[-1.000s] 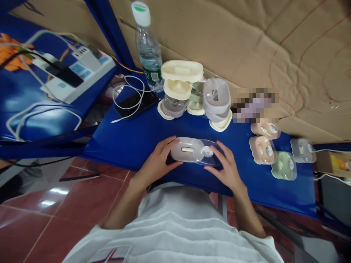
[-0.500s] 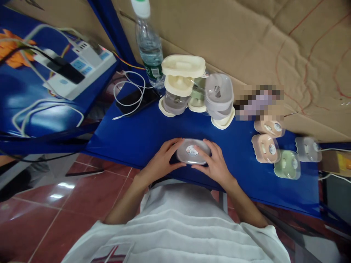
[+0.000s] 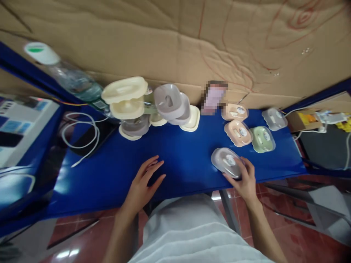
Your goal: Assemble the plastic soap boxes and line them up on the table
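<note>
My right hand (image 3: 245,179) grips a closed grey soap box with a clear lid (image 3: 227,162) low over the blue table (image 3: 175,153), right of centre. My left hand (image 3: 144,180) hovers flat near the table's front edge, fingers stretched out and holding nothing. Just beyond the grey box lie a pink closed box (image 3: 238,133), a green one (image 3: 262,139), another pink one (image 3: 234,112) and a grey one (image 3: 274,118). A heap of cream and grey box parts (image 3: 148,104) stands at the back left.
A water bottle (image 3: 72,78) leans at the back left beside a white cable (image 3: 82,135) and a dark phone. A cardboard sheet (image 3: 192,44) backs the table. A power strip (image 3: 16,124) sits far left; a small carton (image 3: 305,120) is at the right.
My right hand has carried the closed grey box from the table's middle over to the right, beside the finished boxes. My left hand has let go of it and opened.
</note>
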The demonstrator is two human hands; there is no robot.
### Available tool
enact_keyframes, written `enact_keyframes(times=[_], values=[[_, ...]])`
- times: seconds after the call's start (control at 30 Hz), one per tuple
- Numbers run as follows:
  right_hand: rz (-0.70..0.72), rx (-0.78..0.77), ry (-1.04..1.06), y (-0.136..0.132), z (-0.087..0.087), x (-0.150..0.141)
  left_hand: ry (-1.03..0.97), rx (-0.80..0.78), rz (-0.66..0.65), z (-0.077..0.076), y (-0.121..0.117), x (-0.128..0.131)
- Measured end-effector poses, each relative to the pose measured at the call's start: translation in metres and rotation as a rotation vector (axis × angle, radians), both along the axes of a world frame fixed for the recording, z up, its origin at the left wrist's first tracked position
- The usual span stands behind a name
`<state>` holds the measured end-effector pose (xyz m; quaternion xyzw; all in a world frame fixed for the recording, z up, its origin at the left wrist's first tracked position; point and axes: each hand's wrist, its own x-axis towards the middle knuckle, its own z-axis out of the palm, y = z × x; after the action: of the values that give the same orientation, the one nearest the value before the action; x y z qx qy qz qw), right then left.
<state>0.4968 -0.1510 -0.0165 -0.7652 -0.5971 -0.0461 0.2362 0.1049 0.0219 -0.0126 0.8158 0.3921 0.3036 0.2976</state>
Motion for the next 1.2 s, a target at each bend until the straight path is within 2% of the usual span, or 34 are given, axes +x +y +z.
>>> enact_keyframes(times=[0.17,0.23,0.33,0.4,0.53,0.67,0.73,0.8,0.87,0.93,1.0,1.03,1.1,1.2], values=[[-0.409,0.058,-0.097,-0.071,-0.008,0.063,0.023,0.040,-0.038,0.002,0.004,0.023],[-0.564,0.081,-0.130,-0.085,-0.010,0.092,0.042,0.049,-0.065,0.002,0.004,0.031],[-0.715,0.140,-0.132,-0.087,-0.013,0.141,0.065,0.059,-0.095,0.001,0.004,0.040],[-0.732,0.135,-0.113,-0.079,-0.014,0.171,0.077,0.066,-0.093,0.000,0.003,0.043],[-0.546,0.044,-0.048,-0.053,-0.010,0.218,0.092,0.085,-0.063,-0.003,-0.001,0.043],[-0.479,0.121,0.004,-0.017,0.005,0.265,0.096,0.099,-0.007,-0.007,-0.004,0.038],[-0.454,0.141,0.014,0.010,0.015,0.296,0.096,0.099,0.019,-0.008,-0.005,0.036],[-0.389,0.078,0.009,0.046,0.026,0.322,0.097,0.095,0.043,-0.008,-0.006,0.034],[-0.320,0.011,-0.026,0.086,0.037,0.334,0.098,0.099,0.071,-0.009,-0.007,0.032],[-0.249,0.027,-0.121,0.121,0.050,0.321,0.099,0.116,0.102,-0.011,-0.009,0.030],[-0.120,0.101,-0.227,0.146,0.061,0.285,0.108,0.143,0.133,-0.012,-0.010,0.025],[-0.034,0.148,-0.262,0.153,0.065,0.259,0.118,0.160,0.152,-0.012,-0.009,0.022],[0.219,0.149,-0.240,0.160,0.067,0.201,0.148,0.207,0.200,-0.009,-0.001,0.013],[0.426,0.186,-0.247,0.155,0.059,0.115,0.198,0.334,0.252,0.011,0.026,-0.005]])
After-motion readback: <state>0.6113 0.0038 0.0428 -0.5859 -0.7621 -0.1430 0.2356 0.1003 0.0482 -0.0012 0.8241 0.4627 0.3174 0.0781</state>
